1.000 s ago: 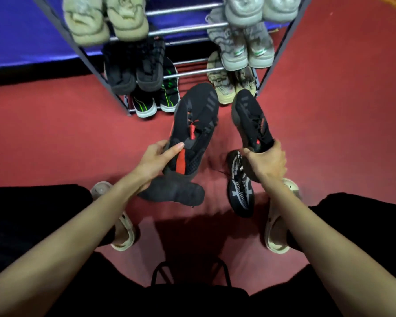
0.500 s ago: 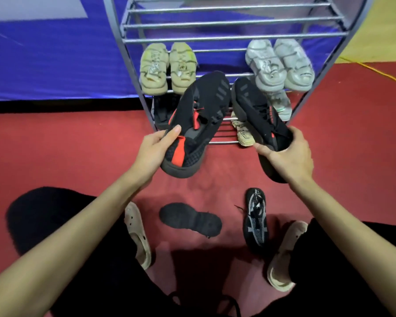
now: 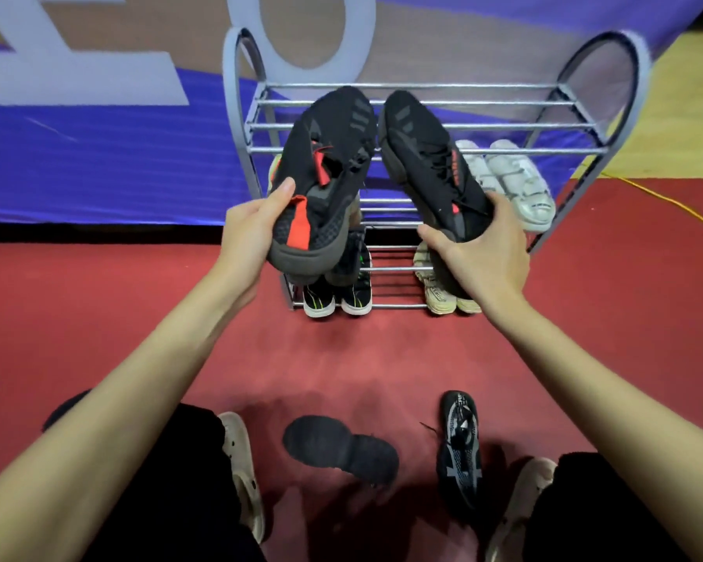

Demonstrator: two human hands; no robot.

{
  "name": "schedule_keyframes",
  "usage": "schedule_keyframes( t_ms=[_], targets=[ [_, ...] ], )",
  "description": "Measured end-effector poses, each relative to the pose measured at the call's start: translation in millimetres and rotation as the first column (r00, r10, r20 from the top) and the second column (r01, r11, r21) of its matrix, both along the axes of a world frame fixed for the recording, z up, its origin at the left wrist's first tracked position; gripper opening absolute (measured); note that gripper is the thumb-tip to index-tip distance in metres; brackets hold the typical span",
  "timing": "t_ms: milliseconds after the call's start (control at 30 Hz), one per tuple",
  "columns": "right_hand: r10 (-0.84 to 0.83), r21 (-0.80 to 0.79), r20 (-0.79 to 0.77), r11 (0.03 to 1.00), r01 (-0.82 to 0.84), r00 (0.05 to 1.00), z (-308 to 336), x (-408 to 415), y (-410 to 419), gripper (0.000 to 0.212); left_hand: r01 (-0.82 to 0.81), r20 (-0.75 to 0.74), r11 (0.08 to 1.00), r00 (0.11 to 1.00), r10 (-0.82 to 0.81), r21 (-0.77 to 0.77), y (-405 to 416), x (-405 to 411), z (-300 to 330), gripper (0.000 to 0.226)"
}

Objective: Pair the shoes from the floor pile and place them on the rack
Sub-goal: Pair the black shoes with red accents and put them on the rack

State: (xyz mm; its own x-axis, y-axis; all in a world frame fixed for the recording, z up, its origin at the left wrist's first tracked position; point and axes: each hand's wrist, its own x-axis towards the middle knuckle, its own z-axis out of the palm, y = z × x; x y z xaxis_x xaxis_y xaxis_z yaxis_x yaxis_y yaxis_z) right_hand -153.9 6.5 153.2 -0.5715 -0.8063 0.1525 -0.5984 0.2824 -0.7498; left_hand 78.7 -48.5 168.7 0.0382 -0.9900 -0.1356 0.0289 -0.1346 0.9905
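Gripping one black sneaker [image 3: 325,172] by the heel in my left hand [image 3: 246,233] and its mate [image 3: 431,164] in my right hand [image 3: 483,253], I held the pair before the rack [image 3: 423,125], its top shelf open for setting both down.

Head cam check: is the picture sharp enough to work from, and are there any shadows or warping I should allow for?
Head view: black-and-red shoes and both hands are fairly sharp; rack uprights bow outward from wide-angle distortion; soft shadow darkens the red floor around the upturned black shoe; no glare.
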Motion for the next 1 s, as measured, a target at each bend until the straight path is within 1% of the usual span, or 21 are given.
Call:
schedule_keyframes(
  t_ms=[100, 233, 333, 400, 467, 500, 600, 667, 733, 800, 867, 900, 933, 1000],
  targets=[
    [-0.018, -0.001, -0.018, 1.0, 0.018, 1.0, 9.8, 12.2, -30.4, 0.086, 0.005, -0.021, 1.0, 1.0, -0.005, 0.026, -23.3, 0.4, 9.3, 0.027],
    [-0.024, 0.006, -0.093, 1.0, 0.024, 0.995, 25.6, 25.4, -71.8, 0.083, 0.03, 0.015, 0.999, 0.999, -0.03, 0.043, -55.1, 0.1, 19.3, 0.027],
    [-0.035, 0.013, -0.098, 0.999, 0.036, 0.995, 33.0, 34.0, -98.5, 0.081, 0.045, 0.017, 0.997, 0.999, -0.046, 0.07, -75.2, 0.7, 20.8, 0.027],
    [-0.029, 0.02, -0.105, 0.999, 0.031, 0.994, 33.1, 39.4, -112.4, 0.082, 0.085, 0.01, 0.991, 0.996, -0.087, 0.099, -83.5, 3.7, 19.5, 0.033],
    [-0.019, 0.041, -0.116, 0.999, 0.023, 0.993, 30.4, 43.9, -122.3, 0.081, 0.126, -0.026, 0.985, 0.992, -0.124, 0.118, -87.9, 8.1, 14.6, 0.04],
    [-0.015, 0.055, -0.113, 0.998, 0.021, 0.994, 28.9, 45.6, -125.1, 0.08, 0.137, -0.052, 0.982, 0.99, -0.131, 0.127, -88.0, 10.0, 11.9, 0.039],
    [-0.002, 0.088, -0.063, 0.996, 0.007, 0.998, 21.3, 48.0, -127.3, 0.079, 0.184, -0.177, 0.969, 0.972, -0.155, 0.165, -84.0, 13.5, 5.0, 0.021],
    [0.013, 0.084, -0.064, 0.996, -0.007, 0.998, 17.7, 47.9, -126.5, 0.079, 0.228, -0.251, 0.961, 0.95, -0.185, 0.155, -80.5, 13.6, 0.6, 0.017],
    [0.063, 0.086, -0.056, 0.995, -0.058, 0.996, 15.2, 45.9, -126.2, 0.08, 0.247, -0.257, 0.962, 0.943, -0.211, 0.118, -76.4, 12.8, -1.7, 0.015],
    [0.147, 0.1, -0.026, 0.985, -0.143, 0.989, 13.0, 41.4, -126.2, 0.085, 0.244, -0.253, 0.966, 0.943, -0.215, 0.091, -72.8, 11.4, -3.1, 0.014],
    [0.223, 0.105, -0.002, 0.97, -0.221, 0.975, 8.9, 35.5, -125.4, 0.087, 0.216, -0.269, 0.972, 0.945, -0.185, 0.091, -70.0, 9.0, -3.5, 0.018],
    [0.244, 0.102, 0.006, 0.964, -0.244, 0.97, 7.6, 34.0, -123.9, 0.085, 0.193, -0.282, 0.977, 0.946, -0.16, 0.095, -68.6, 7.3, -3.3, 0.018],
    [0.245, 0.085, 0.021, 0.966, -0.246, 0.969, 7.0, 33.2, -123.2, 0.08, 0.171, -0.298, 0.98, 0.945, -0.135, 0.1, -67.5, 5.2, -3.6, 0.017],
    [0.176, 0.017, 0.08, 0.984, -0.178, 0.981, 7.5, 35.6, -125.5, 0.07, 0.137, -0.321, 0.985, 0.942, -0.097, 0.105, -65.8, 1.3, -3.8, 0.014]
  ],
)
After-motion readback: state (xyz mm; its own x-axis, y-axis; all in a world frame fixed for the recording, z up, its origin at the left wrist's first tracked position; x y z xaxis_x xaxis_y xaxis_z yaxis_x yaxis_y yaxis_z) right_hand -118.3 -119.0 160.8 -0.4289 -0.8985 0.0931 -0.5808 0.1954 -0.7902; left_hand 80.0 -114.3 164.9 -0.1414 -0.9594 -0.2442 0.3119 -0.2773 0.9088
